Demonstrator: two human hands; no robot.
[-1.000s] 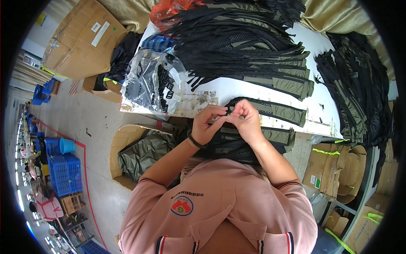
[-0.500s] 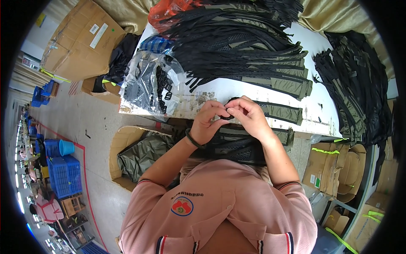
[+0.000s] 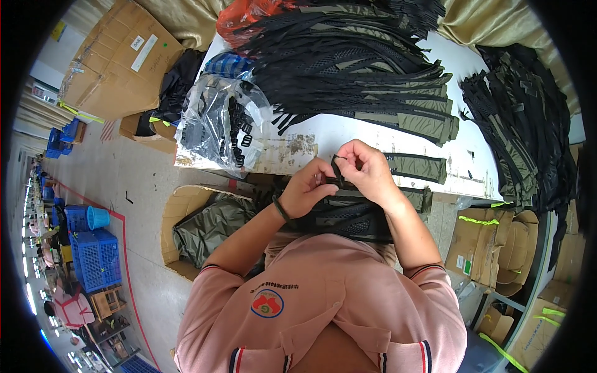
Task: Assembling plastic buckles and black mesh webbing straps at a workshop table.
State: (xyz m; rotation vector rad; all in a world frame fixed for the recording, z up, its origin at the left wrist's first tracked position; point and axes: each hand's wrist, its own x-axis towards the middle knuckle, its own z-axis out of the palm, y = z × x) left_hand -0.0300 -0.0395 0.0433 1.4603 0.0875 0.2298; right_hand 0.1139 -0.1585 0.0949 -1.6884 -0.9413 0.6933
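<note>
My left hand point(image 3: 306, 186) and my right hand point(image 3: 367, 169) meet at the front edge of the white table point(image 3: 289, 149). Both pinch a narrow black strap point(image 3: 336, 168), the right hand at its upper end, the left lower down. A small dark piece lies by the left fingertips; whether it is a buckle I cannot make out. Beyond the right hand an olive and black padded strap panel point(image 3: 418, 166) lies along the edge. To the left, a clear plastic bag point(image 3: 208, 121) holds several black plastic buckles point(image 3: 247, 140), some spilling out of its mouth.
A thick pile of black and olive strap panels point(image 3: 354, 68) covers the table's far side. More panels point(image 3: 522, 130) hang at the right. Below the table's left edge stands an open carton point(image 3: 177, 214) with olive fabric. Blue crates point(image 3: 96, 258) stand on the floor far left.
My hands have drawn apart slightly, the right one upward and the left one downward. More of the black strap now shows between the fingers.
</note>
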